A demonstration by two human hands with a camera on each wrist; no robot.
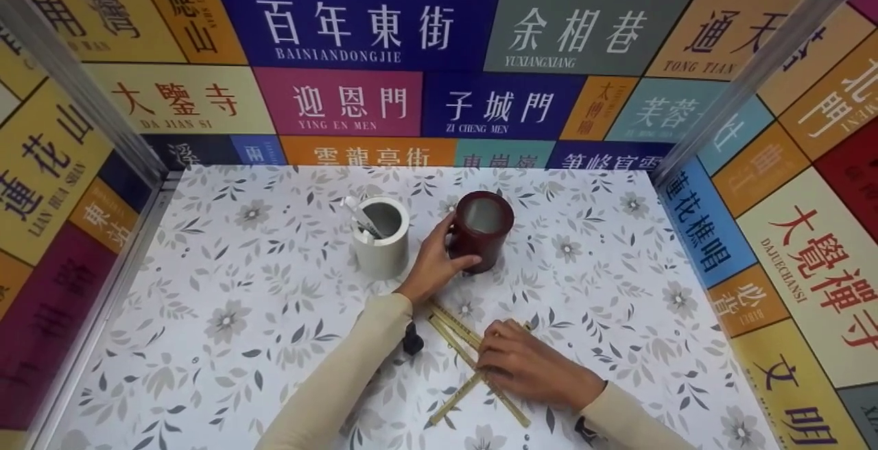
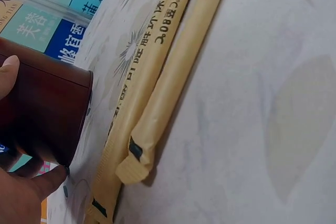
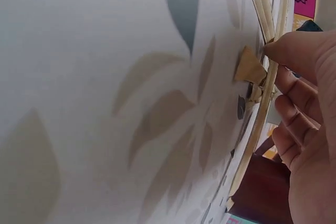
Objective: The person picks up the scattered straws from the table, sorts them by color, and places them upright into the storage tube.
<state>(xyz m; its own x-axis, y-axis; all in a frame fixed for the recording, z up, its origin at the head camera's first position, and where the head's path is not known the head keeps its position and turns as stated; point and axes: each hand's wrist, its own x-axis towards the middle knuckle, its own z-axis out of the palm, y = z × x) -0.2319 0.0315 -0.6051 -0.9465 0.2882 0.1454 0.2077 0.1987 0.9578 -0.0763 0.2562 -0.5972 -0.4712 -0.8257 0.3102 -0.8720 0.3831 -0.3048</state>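
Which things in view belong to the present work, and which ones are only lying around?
In the work, it seems:
dark red cup, held by the left hand
paper-wrapped straws, at least one pinched by the right hand

Probably just there:
white cup with white sticks, held by neither hand
printed wall panels

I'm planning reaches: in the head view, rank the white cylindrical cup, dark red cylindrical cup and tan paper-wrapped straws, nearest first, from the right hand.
1. Straws: touching the right hand
2. Red cup: ahead, slightly left
3. White cup: ahead, farther left
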